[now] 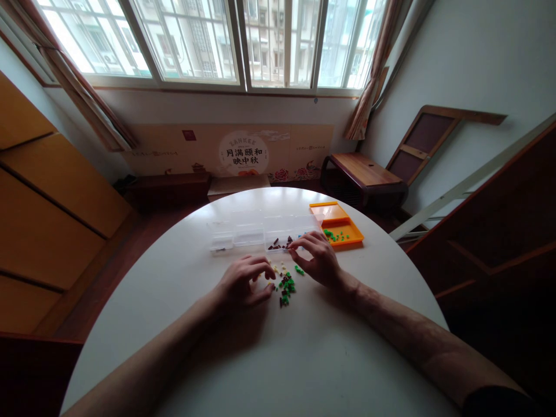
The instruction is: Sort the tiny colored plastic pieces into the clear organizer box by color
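On the white table lies a loose heap of small green and dark brown building bricks (286, 285), with a few pale yellow pieces (282, 266) at its far side. My left hand (247, 280) is at the heap's left edge, thumb and fingers curved and apart, holding nothing visible. Over the near edge of a clear plastic compartment box (248, 236) is my right hand (319, 259). Its thumb and index fingertips come together beside the brown bricks (274, 244) inside one compartment. Whether a small piece is between them is too small to tell.
Behind my right hand stands an orange tray (357, 236) with several green bricks (336, 236) in it. The round white table (321, 359) curves away on both sides. Beyond it are a wooden stool (365, 169), a printed cardboard panel (304, 147) and windows.
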`<control>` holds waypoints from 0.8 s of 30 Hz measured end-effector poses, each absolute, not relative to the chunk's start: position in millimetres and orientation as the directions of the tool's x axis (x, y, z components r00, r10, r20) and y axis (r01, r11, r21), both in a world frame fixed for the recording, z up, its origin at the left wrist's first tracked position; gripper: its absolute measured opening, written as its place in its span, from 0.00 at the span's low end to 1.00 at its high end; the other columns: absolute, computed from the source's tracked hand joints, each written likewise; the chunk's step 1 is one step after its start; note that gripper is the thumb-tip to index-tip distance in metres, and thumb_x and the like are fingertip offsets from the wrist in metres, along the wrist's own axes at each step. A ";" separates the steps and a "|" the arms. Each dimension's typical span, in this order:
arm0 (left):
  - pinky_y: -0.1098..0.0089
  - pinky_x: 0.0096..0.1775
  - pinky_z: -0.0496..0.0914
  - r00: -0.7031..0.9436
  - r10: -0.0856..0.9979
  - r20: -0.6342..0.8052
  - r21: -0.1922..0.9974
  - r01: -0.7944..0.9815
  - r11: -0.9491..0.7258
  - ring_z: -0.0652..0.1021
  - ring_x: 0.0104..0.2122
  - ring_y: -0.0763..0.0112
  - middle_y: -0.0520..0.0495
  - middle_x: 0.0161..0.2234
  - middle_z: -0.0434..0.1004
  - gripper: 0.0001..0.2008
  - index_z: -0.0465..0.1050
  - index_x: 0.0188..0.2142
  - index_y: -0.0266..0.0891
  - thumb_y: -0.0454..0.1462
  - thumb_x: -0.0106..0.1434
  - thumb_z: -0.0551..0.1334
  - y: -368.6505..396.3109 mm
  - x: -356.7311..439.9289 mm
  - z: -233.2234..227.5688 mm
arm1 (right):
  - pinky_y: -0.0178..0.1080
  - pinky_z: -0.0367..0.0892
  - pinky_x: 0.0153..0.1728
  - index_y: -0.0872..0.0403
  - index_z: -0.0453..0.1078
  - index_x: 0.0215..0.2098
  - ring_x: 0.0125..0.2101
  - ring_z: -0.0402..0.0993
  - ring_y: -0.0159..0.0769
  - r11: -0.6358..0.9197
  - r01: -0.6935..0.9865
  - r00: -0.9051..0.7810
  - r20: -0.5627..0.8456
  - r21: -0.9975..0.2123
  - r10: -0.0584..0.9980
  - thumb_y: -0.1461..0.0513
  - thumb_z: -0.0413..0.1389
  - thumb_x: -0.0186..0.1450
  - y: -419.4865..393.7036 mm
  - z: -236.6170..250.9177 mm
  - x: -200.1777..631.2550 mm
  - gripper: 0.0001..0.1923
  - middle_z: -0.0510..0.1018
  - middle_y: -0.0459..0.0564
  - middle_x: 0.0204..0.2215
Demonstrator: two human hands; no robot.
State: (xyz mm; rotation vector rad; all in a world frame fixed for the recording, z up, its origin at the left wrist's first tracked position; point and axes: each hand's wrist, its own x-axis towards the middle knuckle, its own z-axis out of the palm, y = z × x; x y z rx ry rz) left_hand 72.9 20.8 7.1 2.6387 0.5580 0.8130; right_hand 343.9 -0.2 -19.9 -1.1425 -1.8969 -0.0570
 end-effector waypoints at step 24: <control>0.71 0.40 0.74 0.716 0.483 0.504 0.435 0.272 -0.858 0.80 0.33 0.72 0.47 0.39 0.83 0.04 0.77 0.45 0.41 0.35 0.78 0.62 28.6 73.4 -7.8 | 0.49 0.70 0.53 0.48 0.77 0.44 0.44 0.78 0.44 0.635 0.672 -0.280 0.663 -0.380 0.694 0.64 0.60 0.72 -5.6 -16.5 341.9 0.04 0.85 0.49 0.41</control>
